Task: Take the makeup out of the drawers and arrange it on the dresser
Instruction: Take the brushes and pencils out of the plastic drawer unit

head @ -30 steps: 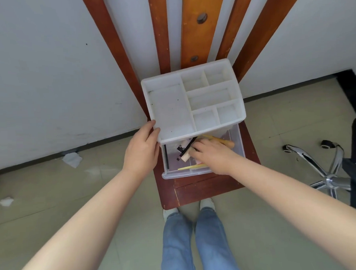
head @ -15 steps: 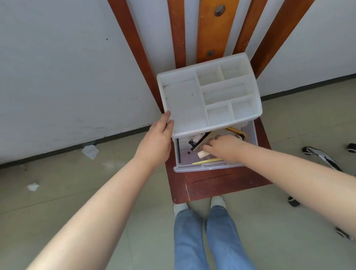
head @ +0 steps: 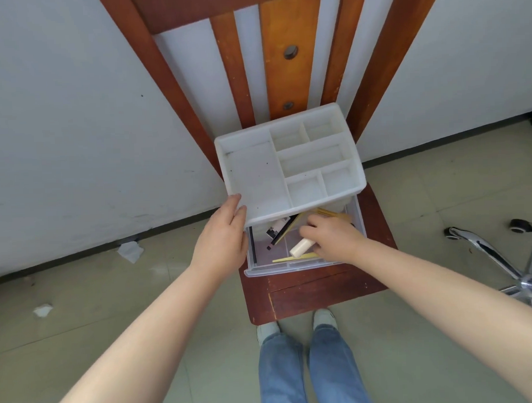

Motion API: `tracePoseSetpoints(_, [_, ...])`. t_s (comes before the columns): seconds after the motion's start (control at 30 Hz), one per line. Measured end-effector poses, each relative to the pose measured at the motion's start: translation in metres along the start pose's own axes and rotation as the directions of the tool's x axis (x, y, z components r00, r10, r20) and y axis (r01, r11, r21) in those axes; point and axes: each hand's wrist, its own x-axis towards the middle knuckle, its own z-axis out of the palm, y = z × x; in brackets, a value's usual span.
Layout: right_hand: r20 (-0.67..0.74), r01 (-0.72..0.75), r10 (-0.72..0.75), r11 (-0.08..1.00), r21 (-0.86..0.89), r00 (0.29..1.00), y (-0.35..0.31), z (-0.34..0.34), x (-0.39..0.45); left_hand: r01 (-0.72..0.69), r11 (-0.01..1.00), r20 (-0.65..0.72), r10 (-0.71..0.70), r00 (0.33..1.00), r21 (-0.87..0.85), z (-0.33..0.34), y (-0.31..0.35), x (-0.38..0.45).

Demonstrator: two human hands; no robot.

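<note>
Head view: right hand (head: 332, 238) gripping a cream tube (head: 302, 247) inside the open clear drawer (head: 291, 268).
Left hand (head: 221, 242), fingers straight, is pressing the white organizer (head: 258, 177); pencils (head: 294, 257) are lying in the drawer.

Right hand (head: 332, 238) grips cream tube (head: 302, 247) in drawer (head: 291, 268).

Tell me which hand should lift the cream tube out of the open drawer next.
Right. The right hand is already inside the clear drawer, fingers curled on the cream tube. The left hand rests against the white organizer, likely steadying it.
</note>
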Motion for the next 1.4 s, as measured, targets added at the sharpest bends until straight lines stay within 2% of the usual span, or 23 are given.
tracePoseSetpoints(0.1, [-0.152, -0.047, 0.071, 0.987, 0.155, 0.986, -0.001, -0.004, -0.011, -0.117, 0.993, -0.048, 0.115, 0.992, -0.033, 0.006, 0.009, -0.011])
tracePoseSetpoints(0.17, [-0.182, -0.21, 0.287, 0.913, 0.351, 0.94, 0.0, -0.013, -0.023, -0.128, 0.989, 0.026, 0.13, 0.991, -0.074, 0.014, 0.021, -0.017])
tracePoseSetpoints(0.23, [-0.114, -0.348, 0.47, 0.775, 0.528, 0.875, 0.003, -0.016, -0.042, -0.042, 0.997, 0.192, 0.054, 0.98, -0.067, 0.027, 0.035, -0.017])
tracePoseSetpoints(0.3, [-0.028, -0.406, 0.574, 0.612, 0.679, 0.818, 0.008, -0.014, -0.063, 0.127, 0.992, 0.332, -0.121, 0.936, 0.002, 0.038, 0.051, -0.009])
tracePoseSetpoints(0.4, [0.209, -0.503, 0.648, 0.308, 0.808, 0.732, 0.009, 0.001, -0.085, 0.354, 0.935, 0.368, -0.34, 0.866, 0.032, 0.047, 0.07, 0.014])
tracePoseSetpoints(0.43, [0.263, -0.534, 0.655, 0.254, 0.806, 0.709, 0.007, 0.007, -0.088, 0.42, 0.907, 0.384, -0.397, 0.834, 0.028, 0.05, 0.074, 0.022])
tracePoseSetpoints(0.5, [0.296, -0.576, 0.686, 0.218, 0.788, 0.664, 0.008, 0.021, -0.089, 0.505, 0.863, 0.406, -0.462, 0.789, 0.001, 0.057, 0.079, 0.036])
tracePoseSetpoints(0.57, [0.311, -0.599, 0.709, 0.195, 0.777, 0.634, 0.006, 0.028, -0.086, 0.522, 0.853, 0.394, -0.483, 0.782, 0.01, 0.063, 0.08, 0.041])
tracePoseSetpoints(0.7, [0.337, -0.561, 0.725, 0.082, 0.824, 0.601, 0.003, 0.034, -0.083, 0.407, 0.909, 0.343, -0.412, 0.844, 0.089, 0.07, 0.08, 0.039])
tracePoseSetpoints(0.77, [0.334, -0.535, 0.711, 0.071, 0.842, 0.619, 0.004, 0.033, -0.083, 0.295, 0.951, 0.36, -0.308, 0.881, 0.093, 0.072, 0.08, 0.039])
tracePoseSetpoints(0.87, [0.341, -0.525, 0.694, 0.063, 0.849, 0.634, 0.007, 0.029, -0.081, 0.136, 0.982, 0.415, -0.179, 0.892, 0.131, 0.066, 0.08, 0.041])
tracePoseSetpoints(1.03, [0.345, -0.517, 0.695, 0.044, 0.855, 0.63, 0.005, 0.03, -0.081, 0.215, 0.963, 0.343, -0.259, 0.903, 0.159, 0.065, 0.082, 0.036])
tracePoseSetpoints(1.13, [0.346, -0.518, 0.69, 0.049, 0.854, 0.636, 0.006, 0.031, -0.079, 0.212, 0.968, 0.342, -0.245, 0.907, 0.132, 0.068, 0.086, 0.038])
tracePoseSetpoints(1.3, [0.348, -0.517, 0.681, 0.052, 0.854, 0.644, 0.008, 0.034, -0.079, -0.087, 0.973, 0.413, -0.009, 0.911, 0.212, 0.07, 0.087, 0.049])
tracePoseSetpoints(1.4, [0.362, -0.498, 0.677, 0.009, 0.867, 0.641, 0.008, 0.035, -0.078, -0.196, 0.944, 0.479, 0.048, 0.877, 0.265, 0.068, 0.092, 0.054])
